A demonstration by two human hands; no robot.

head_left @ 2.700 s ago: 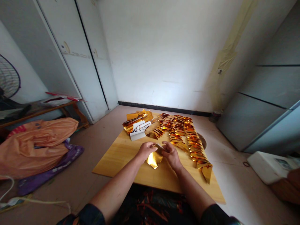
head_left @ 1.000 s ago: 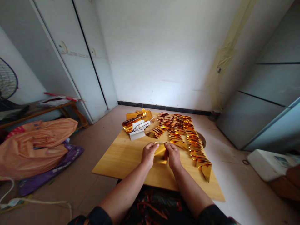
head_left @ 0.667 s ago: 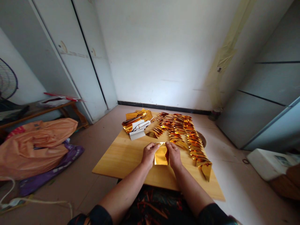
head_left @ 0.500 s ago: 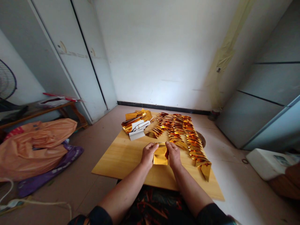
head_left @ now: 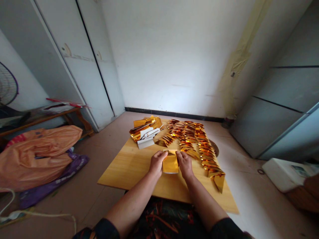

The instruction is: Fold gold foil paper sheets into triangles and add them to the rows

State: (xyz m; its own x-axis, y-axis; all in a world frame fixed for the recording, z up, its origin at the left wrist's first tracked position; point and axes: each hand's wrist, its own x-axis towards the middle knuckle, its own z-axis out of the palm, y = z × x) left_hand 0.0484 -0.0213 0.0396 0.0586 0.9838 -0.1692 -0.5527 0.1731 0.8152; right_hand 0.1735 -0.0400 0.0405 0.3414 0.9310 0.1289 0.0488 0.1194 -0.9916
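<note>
Between my two hands is a sheet of gold foil paper [head_left: 170, 163], partly folded, with a pale edge along its bottom. My left hand [head_left: 157, 162] pinches its left side, thumb on top. At the right side, my right hand [head_left: 184, 164] grips it the same way. The paper is held just above the wooden board [head_left: 129, 169]. Beyond my hands, overlapping rows of folded gold paper pieces [head_left: 188, 139] cover the board's right part. A loose pile of gold foil sheets [head_left: 144, 124] lies at the back left, with white paper pieces [head_left: 147, 137] on it.
An orange bag [head_left: 37, 156] and a purple bag [head_left: 59, 182] lie on the floor at left, near a white cable [head_left: 50, 215]. A white foam box [head_left: 284, 172] stands at right. Cabinets [head_left: 84, 59] and a wall enclose the board.
The gold paper has tilted slightly between my hands, and its top edge now shows a fold dipping inward. Both hands stay in nearly the same place.
</note>
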